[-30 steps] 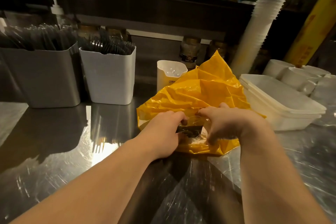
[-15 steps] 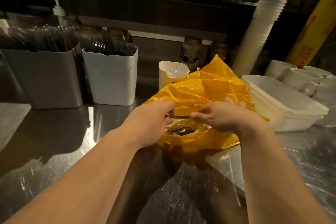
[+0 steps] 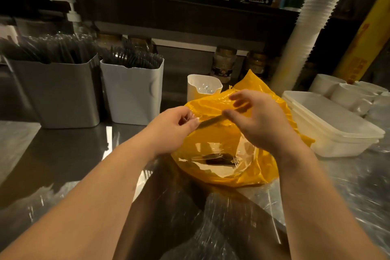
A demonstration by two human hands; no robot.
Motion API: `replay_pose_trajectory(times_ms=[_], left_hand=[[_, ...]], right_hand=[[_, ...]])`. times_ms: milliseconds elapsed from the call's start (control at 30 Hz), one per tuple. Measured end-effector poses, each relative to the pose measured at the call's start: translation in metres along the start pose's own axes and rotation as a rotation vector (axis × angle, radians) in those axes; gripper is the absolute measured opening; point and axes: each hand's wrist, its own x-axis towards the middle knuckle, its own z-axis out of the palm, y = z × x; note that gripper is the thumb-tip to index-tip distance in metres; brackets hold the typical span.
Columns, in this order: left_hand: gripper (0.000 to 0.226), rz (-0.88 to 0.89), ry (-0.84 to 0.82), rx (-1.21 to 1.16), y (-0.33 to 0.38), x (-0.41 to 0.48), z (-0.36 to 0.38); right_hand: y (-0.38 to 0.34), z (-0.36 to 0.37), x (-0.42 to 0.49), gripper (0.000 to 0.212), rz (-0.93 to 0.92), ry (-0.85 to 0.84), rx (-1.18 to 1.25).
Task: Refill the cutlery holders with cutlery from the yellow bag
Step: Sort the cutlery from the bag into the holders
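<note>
The yellow bag (image 3: 272, 124) lies on the steel counter, its mouth toward me, with dark cutlery (image 3: 219, 158) visible in clear wrap inside. Above the mouth, my left hand (image 3: 173, 126) pinches one end of a slim dark wrapped cutlery piece (image 3: 211, 120). My right hand (image 3: 261, 120) holds the other end at the thumb, with its upper fingers spread. At the back left stand a grey holder (image 3: 63, 99) and a white holder (image 3: 135, 97), both packed with dark cutlery. A small white holder (image 3: 195, 93) stands just behind the bag.
Stacked white lidded containers (image 3: 337, 131) sit right of the bag, with white cups (image 3: 346, 93) behind them. A tall leaning stack of paper cups (image 3: 304, 27), jars (image 3: 224, 63) and a pump bottle (image 3: 72, 15) line the back. Bare steel counter (image 3: 63, 158) lies at the front left.
Both hands rose from the bag's mouth, drawing one wrapped piece up between them. The mouth now gapes wider and shows the cutlery inside.
</note>
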Motion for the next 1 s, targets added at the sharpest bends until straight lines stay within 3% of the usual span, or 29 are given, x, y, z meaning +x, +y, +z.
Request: replay_pose_trajectory(times_ms=[100,233,333,400,500,567,633,700,833,1000], left_hand=[[0.018,-0.102,-0.067,-0.321,0.007,-0.002,0.002],[0.02,-0.142,-0.11,-0.46,0.014,-0.006,0.009],[0.025,-0.195,-0.114,-0.59,0.014,-0.006,0.01],[0.027,-0.227,-0.079,-0.659,0.012,-0.005,0.009],[0.025,-0.232,-0.049,-0.712,0.009,-0.004,0.009],[0.024,-0.232,-0.074,-0.789,0.008,-0.004,0.008],[0.024,-0.231,-0.135,-0.883,0.009,-0.005,0.007],[0.025,-0.211,-0.214,-0.959,0.011,-0.007,0.006],[0.027,-0.176,-0.263,-0.929,0.015,-0.01,0.008],[0.028,-0.172,-0.241,-0.925,0.017,-0.011,0.011]], right_hand=[[-0.003,0.002,0.003,0.03,0.126,0.176,0.285],[-0.019,0.003,0.0,0.024,0.423,0.077,1.02],[-0.022,0.003,-0.001,0.028,0.454,0.275,1.097],[-0.018,-0.006,-0.001,0.029,0.456,0.427,1.288],[-0.003,-0.023,-0.002,0.029,0.349,0.482,1.528],[-0.002,-0.024,-0.003,0.027,0.289,0.389,1.317],[-0.01,-0.015,-0.004,0.018,0.245,0.211,0.934],[-0.019,-0.003,-0.007,0.009,0.211,0.051,0.734],[-0.026,-0.007,-0.012,0.006,0.063,0.101,0.835],[-0.032,-0.001,-0.018,0.016,-0.067,0.054,0.296]])
